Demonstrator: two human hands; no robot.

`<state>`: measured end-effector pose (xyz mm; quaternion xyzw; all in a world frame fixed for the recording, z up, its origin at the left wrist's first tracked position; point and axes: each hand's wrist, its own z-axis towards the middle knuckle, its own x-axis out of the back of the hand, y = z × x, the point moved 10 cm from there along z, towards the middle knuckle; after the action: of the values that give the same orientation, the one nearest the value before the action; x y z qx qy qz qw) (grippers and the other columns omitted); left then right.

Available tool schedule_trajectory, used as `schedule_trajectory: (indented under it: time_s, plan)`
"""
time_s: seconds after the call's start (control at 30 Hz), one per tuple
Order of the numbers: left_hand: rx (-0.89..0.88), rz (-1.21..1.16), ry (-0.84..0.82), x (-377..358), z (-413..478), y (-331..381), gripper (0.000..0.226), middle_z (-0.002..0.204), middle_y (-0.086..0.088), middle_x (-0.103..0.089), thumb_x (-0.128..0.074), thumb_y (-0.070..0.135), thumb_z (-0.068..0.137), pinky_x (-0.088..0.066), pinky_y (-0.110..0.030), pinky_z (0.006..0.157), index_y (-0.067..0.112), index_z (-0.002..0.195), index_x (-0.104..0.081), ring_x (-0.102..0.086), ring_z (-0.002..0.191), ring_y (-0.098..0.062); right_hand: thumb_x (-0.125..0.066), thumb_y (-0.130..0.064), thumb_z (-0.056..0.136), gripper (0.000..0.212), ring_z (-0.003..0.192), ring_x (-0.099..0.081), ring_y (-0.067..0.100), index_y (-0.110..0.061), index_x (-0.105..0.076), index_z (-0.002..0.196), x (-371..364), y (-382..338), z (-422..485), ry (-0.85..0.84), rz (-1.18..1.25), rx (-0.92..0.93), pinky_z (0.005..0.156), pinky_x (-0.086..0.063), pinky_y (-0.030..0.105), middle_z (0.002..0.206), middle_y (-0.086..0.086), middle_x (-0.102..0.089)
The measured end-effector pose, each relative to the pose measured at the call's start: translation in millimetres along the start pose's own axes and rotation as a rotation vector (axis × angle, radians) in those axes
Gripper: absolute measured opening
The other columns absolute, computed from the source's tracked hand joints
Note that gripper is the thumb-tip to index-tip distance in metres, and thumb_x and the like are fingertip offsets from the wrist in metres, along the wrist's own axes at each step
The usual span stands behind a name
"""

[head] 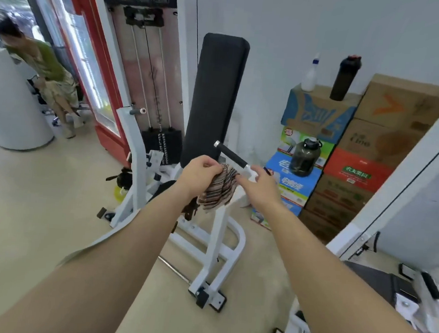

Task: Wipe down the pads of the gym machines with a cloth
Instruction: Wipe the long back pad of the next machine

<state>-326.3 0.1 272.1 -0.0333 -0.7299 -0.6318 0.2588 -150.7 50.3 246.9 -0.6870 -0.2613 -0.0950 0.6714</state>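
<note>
Left hand (pixel 202 171) grips bunched striped cloth (pixel 219 190); right hand (pixel 258 181) pinches its edge. Cloth off back pad (pixel 216 97); wiping apparently not begun here.

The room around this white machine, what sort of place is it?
Most likely a small gym. A weight stack on cables stands beside a tall black back pad, and stacked cartons line the wall. The person's hands hold a striped cloth.
</note>
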Motion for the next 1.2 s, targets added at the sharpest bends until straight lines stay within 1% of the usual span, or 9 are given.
schedule_trajectory:
  time_s: [0.1,0.17,0.3,0.4,0.57,0.7,0.93,1.1,1.2]
  plan:
    - [0.035,-0.099,-0.053,37,61,-11,0.012,0.103,-0.007,-0.071,-0.059,0.026,0.096,-0.058,-0.053,0.089,0.02,0.097,-0.069,-0.07,0.1,-0.026,-0.05,-0.056,0.092,0.068,0.139,-0.044,0.019,-0.022,-0.046,0.151,-50,-38,50,-0.034,0.076,0.028,0.113,-0.034,0.036,0.149,-0.001,-0.05]
    - [0.049,-0.171,-0.095,51,99,-13,0.016,0.105,-0.011,-0.07,-0.055,0.021,0.099,-0.06,-0.05,0.087,0.013,0.106,-0.067,-0.069,0.098,-0.026,-0.051,-0.046,0.098,0.054,0.129,-0.051,0.012,-0.023,-0.05,0.147,-82,-60,82,-0.077,0.187,0.039,0.108,-0.037,0.03,0.135,-0.009,-0.057]
    - [0.058,-0.304,-0.156,72,179,-19,0.021,0.094,-0.01,-0.067,-0.052,0.013,0.101,-0.06,-0.038,0.074,0.005,0.114,-0.066,-0.065,0.084,-0.02,-0.053,-0.049,0.089,0.035,0.108,-0.069,0.017,-0.036,-0.062,0.121,-129,-84,157,-0.085,0.391,-0.016,0.099,-0.055,0.047,0.113,-0.003,-0.072]
    - [0.079,-0.397,-0.228,82,240,-25,0.027,0.108,-0.017,-0.072,-0.048,0.007,0.101,-0.061,-0.042,0.087,0.007,0.117,-0.07,-0.069,0.096,-0.025,-0.057,-0.057,0.082,0.036,0.106,-0.071,0.02,-0.041,-0.064,0.113,-154,-94,220,-0.013,0.55,-0.055,0.096,-0.057,0.049,0.111,-0.001,-0.074]
    - [-0.019,-0.216,-0.276,102,356,-16,0.032,0.104,0.004,-0.075,-0.052,0.008,0.099,-0.058,-0.032,0.089,0.024,0.112,-0.075,-0.069,0.103,-0.016,-0.058,-0.051,0.097,0.029,0.098,-0.074,0.022,-0.03,-0.066,0.115,-185,-95,337,0.087,0.731,-0.204,0.073,-0.059,0.036,0.106,0.002,-0.076]
    - [-0.165,0.07,-0.216,127,453,0,0.026,0.108,0.012,-0.07,-0.06,0.016,0.096,-0.05,-0.019,0.085,0.026,0.118,-0.071,-0.063,0.103,-0.006,-0.062,-0.048,0.096,0.032,0.094,-0.074,0.023,-0.022,-0.068,0.115,-187,-114,423,0.131,0.68,-0.224,0.08,-0.06,0.039,0.101,0.005,-0.077]
    - [-0.086,0.034,-0.097,168,612,-2,0.023,0.119,0.001,-0.065,-0.054,0.02,0.099,-0.054,-0.046,0.101,0.024,0.12,-0.065,-0.062,0.111,-0.021,-0.047,-0.049,0.103,0.028,0.096,-0.068,0.016,-0.026,-0.056,0.115,-146,-157,552,0.364,0.592,-0.169,0.087,-0.057,0.037,0.105,0.0,-0.069]
    - [-0.14,-0.001,-0.141,177,713,17,0.023,0.121,-0.001,-0.063,-0.052,0.019,0.101,-0.051,-0.044,0.105,0.021,0.121,-0.063,-0.059,0.115,-0.022,-0.04,-0.048,0.105,0.031,0.092,-0.064,0.009,-0.022,-0.056,0.113,-105,-203,632,0.658,0.424,-0.065,0.074,-0.047,0.024,0.104,-0.003,-0.066]
    - [-0.202,-0.039,-0.144,183,769,39,0.024,0.122,-0.001,-0.062,-0.051,0.016,0.101,-0.048,-0.038,0.107,0.02,0.122,-0.062,-0.058,0.115,-0.019,-0.036,-0.044,0.106,0.042,0.112,-0.061,0.02,-0.016,-0.058,0.128,-68,-249,679,0.896,0.191,0.053,0.092,-0.048,0.03,0.122,0.004,-0.063]
